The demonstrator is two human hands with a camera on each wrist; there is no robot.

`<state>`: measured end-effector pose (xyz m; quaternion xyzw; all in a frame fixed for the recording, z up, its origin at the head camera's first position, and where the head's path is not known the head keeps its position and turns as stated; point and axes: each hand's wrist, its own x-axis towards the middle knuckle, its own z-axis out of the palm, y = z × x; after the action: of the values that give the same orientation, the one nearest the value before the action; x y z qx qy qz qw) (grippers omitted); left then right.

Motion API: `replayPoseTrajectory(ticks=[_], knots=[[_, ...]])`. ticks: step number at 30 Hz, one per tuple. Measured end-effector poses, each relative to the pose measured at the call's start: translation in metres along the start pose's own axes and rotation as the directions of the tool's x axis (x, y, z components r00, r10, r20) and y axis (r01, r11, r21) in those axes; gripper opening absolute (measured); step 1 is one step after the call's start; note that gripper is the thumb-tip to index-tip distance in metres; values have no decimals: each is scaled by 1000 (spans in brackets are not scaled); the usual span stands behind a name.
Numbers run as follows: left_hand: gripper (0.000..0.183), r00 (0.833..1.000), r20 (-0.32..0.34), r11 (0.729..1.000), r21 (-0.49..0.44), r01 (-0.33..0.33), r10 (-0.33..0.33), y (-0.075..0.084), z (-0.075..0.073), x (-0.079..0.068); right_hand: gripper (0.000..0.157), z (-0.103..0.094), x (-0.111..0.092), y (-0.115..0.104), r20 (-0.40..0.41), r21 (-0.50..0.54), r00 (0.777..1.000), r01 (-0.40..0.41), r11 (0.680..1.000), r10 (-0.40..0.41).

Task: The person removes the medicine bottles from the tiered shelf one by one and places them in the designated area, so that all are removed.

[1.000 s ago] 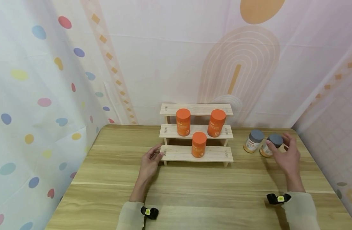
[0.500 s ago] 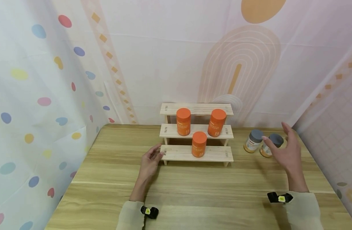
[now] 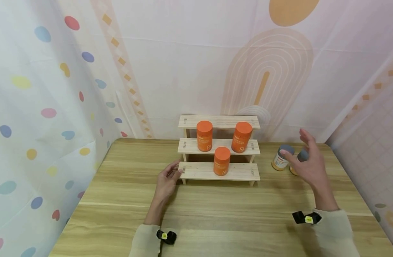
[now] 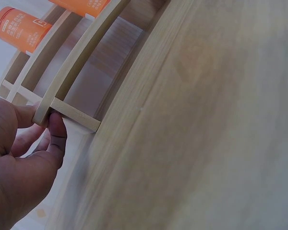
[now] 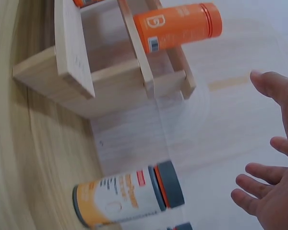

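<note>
At the left end of the lowest step of a three-tier wooden display shelf (image 3: pixel 194 172), my left hand (image 3: pixel 166 184) pinches the board; the left wrist view has thumb and fingertips around its end (image 4: pixel 44 109). My right hand (image 3: pixel 312 169) holds nothing, its fingers spread above two jars with grey lids. The nearer-to-shelf grey-lidded jar (image 3: pixel 281 162) stands upright, its lid partly behind my thumb. The other grey-lidded jar (image 3: pixel 302 156) is largely hidden by the hand. In the right wrist view, the fingers (image 5: pixel 259 177) are apart from the white-and-orange jar (image 5: pixel 122 196).
On the middle tier stand two orange jars, one left (image 3: pixel 204 137) and one right (image 3: pixel 241 138). A third orange jar (image 3: pixel 221 162) is on the lowest tier. Behind the wooden table (image 3: pixel 215 221) hangs a patterned curtain (image 3: pixel 190 64).
My right hand has let go of the right grey-lidded jar, opened and lifted, then moved left toward the other jar. The left hand and the shelf have stayed in place.
</note>
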<state>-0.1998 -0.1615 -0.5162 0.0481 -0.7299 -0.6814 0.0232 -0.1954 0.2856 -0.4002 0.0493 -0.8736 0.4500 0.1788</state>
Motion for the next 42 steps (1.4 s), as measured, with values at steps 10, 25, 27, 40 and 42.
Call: replayPoseTrajectory(ticks=[10, 25, 27, 40, 42], knots=[[43, 1000, 10, 1000, -8, -4, 4, -1, -1, 0, 93, 20, 9, -14, 61, 48, 995, 74, 996, -77], [42, 1000, 7, 1000, -12, -9, 9, -1, -1, 1, 91, 56, 22, -28, 150, 148, 983, 82, 986, -105], [42, 1000, 6, 1000, -11, -10, 10, -1, -1, 1, 90, 61, 24, -30, 161, 171, 981, 80, 982, -108], [42, 1000, 16, 999, -27, -17, 18, -2, -1, 1, 88, 90, 34, -41, 228, 249, 970, 30, 968, -88], [43, 1000, 17, 999, -26, -20, 21, -1, -1, 0, 87, 95, 36, -42, 237, 251, 968, 18, 968, -79]])
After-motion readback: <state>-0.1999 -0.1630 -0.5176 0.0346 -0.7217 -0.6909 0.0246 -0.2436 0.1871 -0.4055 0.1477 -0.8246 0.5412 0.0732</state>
